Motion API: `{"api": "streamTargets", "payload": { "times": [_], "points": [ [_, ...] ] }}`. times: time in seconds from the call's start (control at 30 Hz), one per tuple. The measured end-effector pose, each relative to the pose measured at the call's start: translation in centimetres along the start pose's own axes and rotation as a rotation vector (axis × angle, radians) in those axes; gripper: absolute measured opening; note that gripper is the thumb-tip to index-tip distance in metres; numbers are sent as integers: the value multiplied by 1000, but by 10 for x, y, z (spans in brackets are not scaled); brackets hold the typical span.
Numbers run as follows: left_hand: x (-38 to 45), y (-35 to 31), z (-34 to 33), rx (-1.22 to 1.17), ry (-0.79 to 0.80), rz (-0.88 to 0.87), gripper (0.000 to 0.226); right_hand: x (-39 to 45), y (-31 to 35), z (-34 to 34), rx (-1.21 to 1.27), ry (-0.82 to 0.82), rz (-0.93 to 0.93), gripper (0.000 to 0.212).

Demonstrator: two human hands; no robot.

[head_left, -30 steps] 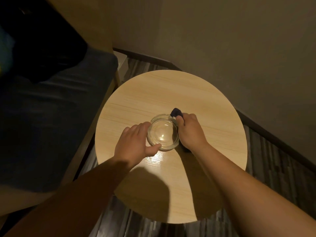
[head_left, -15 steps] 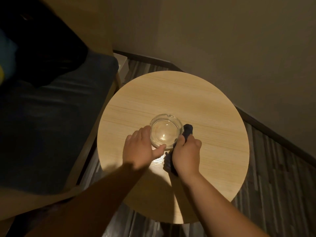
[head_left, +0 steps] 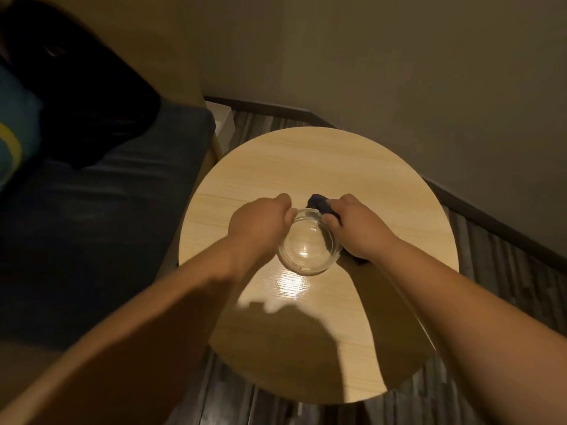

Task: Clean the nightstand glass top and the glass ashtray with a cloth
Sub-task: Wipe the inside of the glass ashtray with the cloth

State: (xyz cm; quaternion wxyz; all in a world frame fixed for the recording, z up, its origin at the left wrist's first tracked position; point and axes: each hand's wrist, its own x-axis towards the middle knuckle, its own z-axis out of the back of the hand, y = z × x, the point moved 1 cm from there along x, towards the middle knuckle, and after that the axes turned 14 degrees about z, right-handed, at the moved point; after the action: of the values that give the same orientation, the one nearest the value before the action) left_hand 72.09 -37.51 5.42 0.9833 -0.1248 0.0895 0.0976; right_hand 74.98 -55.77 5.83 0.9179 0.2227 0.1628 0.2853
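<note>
Fingers of left hand [head_left: 260, 223] clamped on ashtray [head_left: 308, 248] rim, right hand [head_left: 356, 228] clenched around dark cloth [head_left: 319, 204] (both on nightstand [head_left: 260, 167]).

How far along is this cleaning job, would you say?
Somewhere in the middle, I think. In hand: the left hand steadies the glass ashtray by its rim while the right hand presses a dark cloth against its outer side. The ashtray already looks clear. The round nightstand top shines, but whether it has been wiped I cannot tell; it may remain.
</note>
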Motion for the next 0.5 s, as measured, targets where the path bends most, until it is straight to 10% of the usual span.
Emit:
{"api": "streamTargets", "payload": {
  "times": [0.5],
  "points": [
    [-12, -11, -20, 276, -78, -94, 15, -29, -3, -12, 95, -166, -171, 31]
  ]
}}
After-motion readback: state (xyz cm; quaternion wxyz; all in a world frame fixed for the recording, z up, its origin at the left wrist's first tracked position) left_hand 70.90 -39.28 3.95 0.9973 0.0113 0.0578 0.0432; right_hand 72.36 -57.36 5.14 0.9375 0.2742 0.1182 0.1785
